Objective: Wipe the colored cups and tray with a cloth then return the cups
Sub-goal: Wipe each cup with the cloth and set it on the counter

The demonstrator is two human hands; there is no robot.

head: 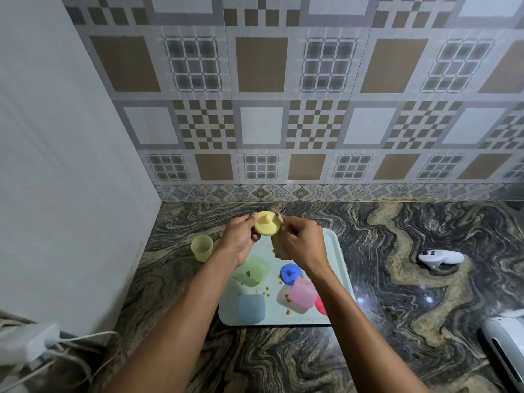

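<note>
Two bare forearms reach over the pale tray. Above its far end the left hand grips a yellow lid by its rim. The right hand, just beside it, pinches a cloth against the lid's right edge. The round lid's flat face and knob are turned up toward the camera.
</note>
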